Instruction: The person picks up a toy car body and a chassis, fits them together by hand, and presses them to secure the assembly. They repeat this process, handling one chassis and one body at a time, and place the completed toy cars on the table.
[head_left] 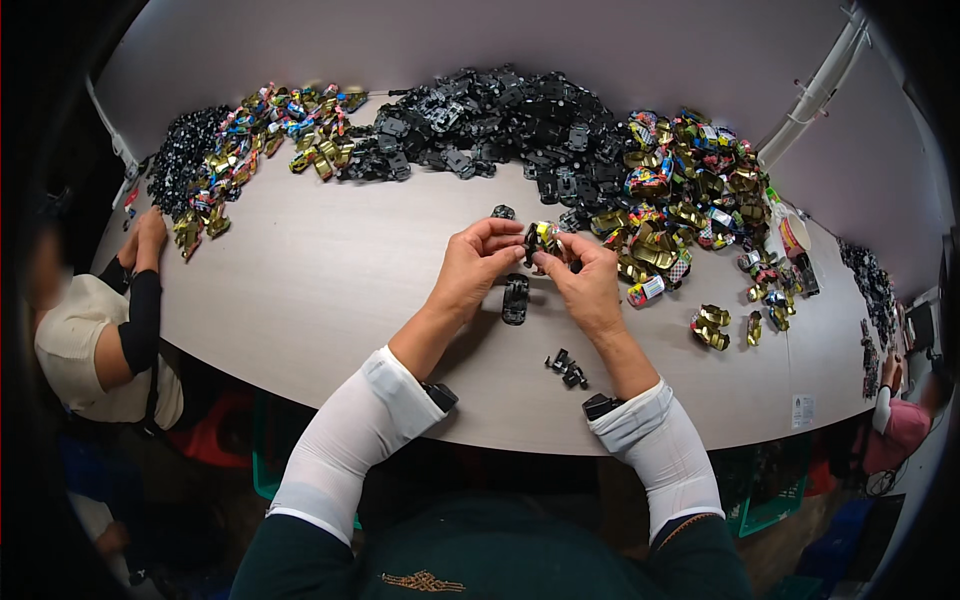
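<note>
Together the left hand [478,262] and right hand [590,285] pinch a small toy car [542,240] between fingertips, directly above the black chassis [515,299] on the surface [330,290].

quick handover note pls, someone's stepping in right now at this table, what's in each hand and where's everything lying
Left hand: fingertips pinch the small toy car from its left side.
Right hand: grips the same car from the right; both hands hold it above the table.
Below the hands: one black chassis piece lying on the table, a few small black parts nearer the body.
Far edge: large black parts pile, colourful car shells to the right, a mixed heap to the left.
Done: I cannot tell how many are finished.
Left: both piles look large.
</note>
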